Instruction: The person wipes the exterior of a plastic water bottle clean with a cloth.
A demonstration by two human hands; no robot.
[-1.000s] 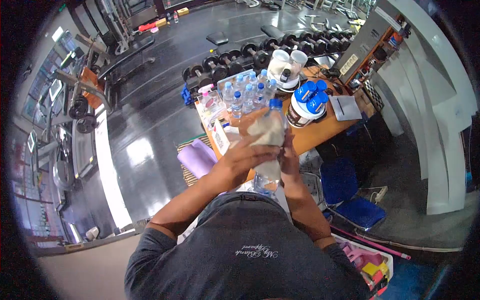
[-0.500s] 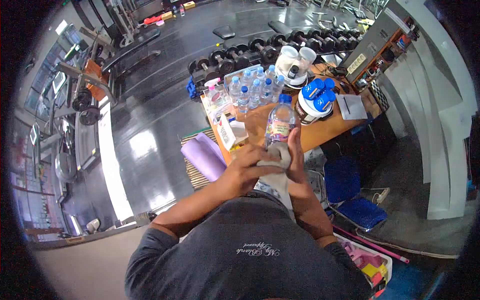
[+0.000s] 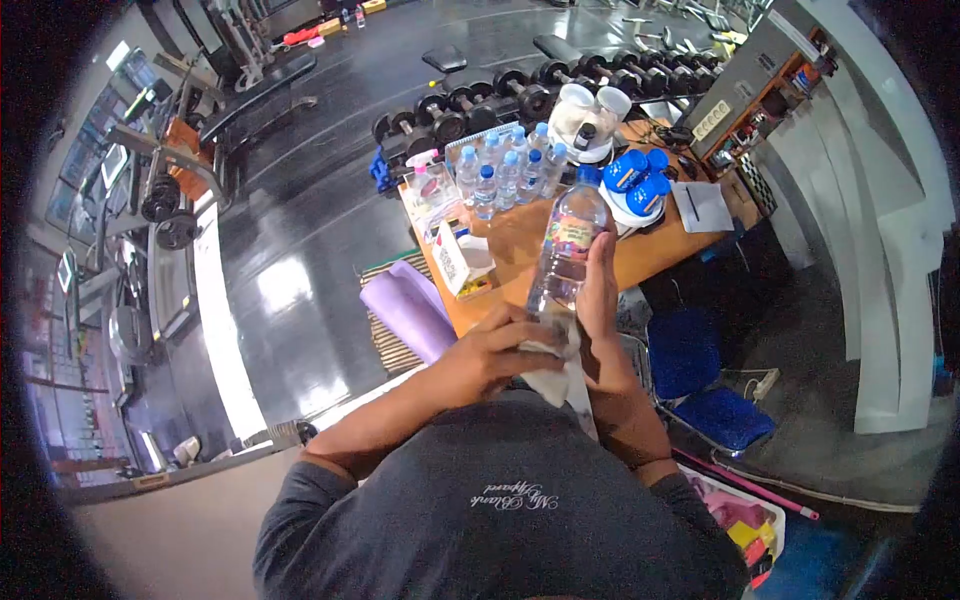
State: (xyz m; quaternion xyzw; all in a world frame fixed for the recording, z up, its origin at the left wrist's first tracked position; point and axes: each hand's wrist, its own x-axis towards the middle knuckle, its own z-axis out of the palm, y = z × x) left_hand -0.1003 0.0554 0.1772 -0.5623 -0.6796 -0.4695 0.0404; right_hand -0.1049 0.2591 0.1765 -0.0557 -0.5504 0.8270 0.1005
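A large clear water bottle (image 3: pixel 566 265) with a blue cap and colourful label stands tilted in front of my chest, its cap end away from me. My right hand (image 3: pixel 599 285) grips its right side, the thumb along the bottle. A pale cloth (image 3: pixel 550 375) is bunched at the bottle's lower end and hangs down from it. My left hand (image 3: pixel 505 350) has its fingers curled on this cloth, pressing it against the bottle's base. Beyond the hands, several small water bottles (image 3: pixel 508 178) stand grouped on the wooden table (image 3: pixel 510 250).
White tubs with blue lids (image 3: pixel 638 180), a paper sheet (image 3: pixel 703 207), a small open box (image 3: pixel 462 260) and a pink-topped spray bottle (image 3: pixel 425 180) sit on the table. A purple rolled mat (image 3: pixel 408 310) lies left. A blue chair (image 3: pixel 700 370) stands right; dumbbells (image 3: pixel 520 95) line the back.
The large bottle has risen and tilted to the right, showing more of its lower body. My left hand and the cloth have slid down towards its base.
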